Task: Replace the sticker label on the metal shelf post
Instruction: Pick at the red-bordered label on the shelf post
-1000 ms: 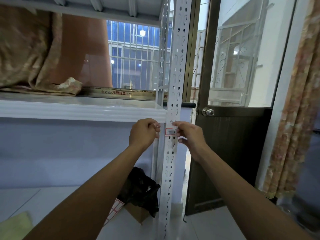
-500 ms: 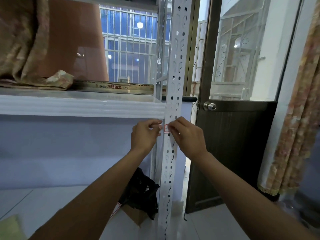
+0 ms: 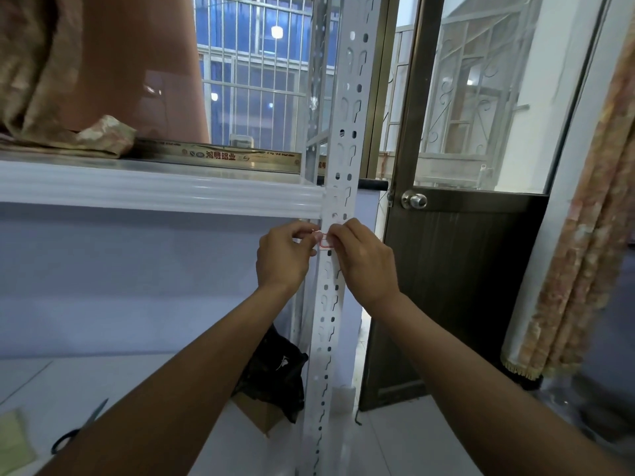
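Observation:
A white perforated metal shelf post (image 3: 328,324) runs up the middle of the head view. A small white sticker label with a red border (image 3: 325,242) sits on the post just below the shelf beam. My left hand (image 3: 283,257) is at the post's left side, its curled fingers pinching the label's left edge. My right hand (image 3: 360,257) comes in from the right, fingertips on the label's right part and covering most of it. Only a small corner of the label shows between the two hands.
A white shelf beam (image 3: 154,192) carries folded cloth (image 3: 68,132) and a long printed box (image 3: 220,155). On the lower shelf lie scissors (image 3: 80,429), a yellow-green pad (image 3: 12,441), and a black bag on a cardboard box (image 3: 276,372). A dark door (image 3: 453,290) and a curtain (image 3: 591,235) stand right.
My right hand has slid left over the label, hiding more of it. The hands are now closer together, and the view has moved closer to the post.

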